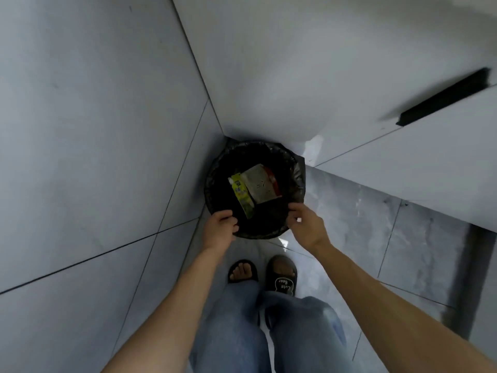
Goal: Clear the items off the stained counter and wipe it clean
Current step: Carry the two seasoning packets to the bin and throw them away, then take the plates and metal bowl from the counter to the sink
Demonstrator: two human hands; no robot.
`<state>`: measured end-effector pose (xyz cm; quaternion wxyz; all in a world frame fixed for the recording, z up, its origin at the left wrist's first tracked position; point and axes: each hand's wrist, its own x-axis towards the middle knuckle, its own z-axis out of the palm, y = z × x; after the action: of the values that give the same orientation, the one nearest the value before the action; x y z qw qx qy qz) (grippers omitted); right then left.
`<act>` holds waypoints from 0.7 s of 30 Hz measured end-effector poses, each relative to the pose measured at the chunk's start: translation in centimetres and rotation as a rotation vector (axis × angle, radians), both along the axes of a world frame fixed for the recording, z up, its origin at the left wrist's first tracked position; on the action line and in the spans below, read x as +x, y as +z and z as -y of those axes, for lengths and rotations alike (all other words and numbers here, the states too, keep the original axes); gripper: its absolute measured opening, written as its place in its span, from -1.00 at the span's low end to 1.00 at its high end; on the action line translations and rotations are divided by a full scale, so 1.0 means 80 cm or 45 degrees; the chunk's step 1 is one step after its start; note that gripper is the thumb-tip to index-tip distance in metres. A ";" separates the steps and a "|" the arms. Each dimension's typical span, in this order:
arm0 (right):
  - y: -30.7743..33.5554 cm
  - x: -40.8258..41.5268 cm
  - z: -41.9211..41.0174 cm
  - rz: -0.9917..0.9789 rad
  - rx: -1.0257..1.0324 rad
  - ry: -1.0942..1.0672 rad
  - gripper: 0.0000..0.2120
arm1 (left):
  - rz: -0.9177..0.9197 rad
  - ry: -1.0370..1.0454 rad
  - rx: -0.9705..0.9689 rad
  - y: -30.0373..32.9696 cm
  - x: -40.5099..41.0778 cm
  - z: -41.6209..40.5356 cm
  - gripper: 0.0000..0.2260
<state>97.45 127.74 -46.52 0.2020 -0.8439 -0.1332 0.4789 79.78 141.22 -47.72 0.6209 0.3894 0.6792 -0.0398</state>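
Jeans (242, 335) and black slippers (281, 275) are seen nearest, on a grey tiled floor (349, 224). Beyond them, a black-lined bin (215, 170) is set in the corner between a tiled wall (94, 130) and white cabinets (403, 170). Its near rim is gripped by the left hand (219, 228), fingers curled over it, and pinched by the right hand (304, 224). Inside, a yellow-green tube (243, 196) and a flat carton (261, 184) are lying side by side.
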 end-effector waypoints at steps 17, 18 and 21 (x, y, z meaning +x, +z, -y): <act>0.436 -0.058 0.281 -0.118 -0.292 -0.031 -0.71 | -0.312 -0.693 -0.114 0.431 -0.185 0.131 -0.81; 0.453 -0.058 0.287 -0.118 -0.283 -0.056 -0.72 | -0.302 -0.719 -0.110 0.449 -0.186 0.133 -0.82; 0.491 -0.060 0.305 -0.117 -0.246 -0.152 -0.73 | -0.283 -0.798 -0.086 0.487 -0.185 0.138 -0.86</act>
<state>92.64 103.34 -7.22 0.1538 -0.8429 -0.0266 0.5149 65.02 130.15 -8.73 0.5132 0.5519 0.5881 -0.2936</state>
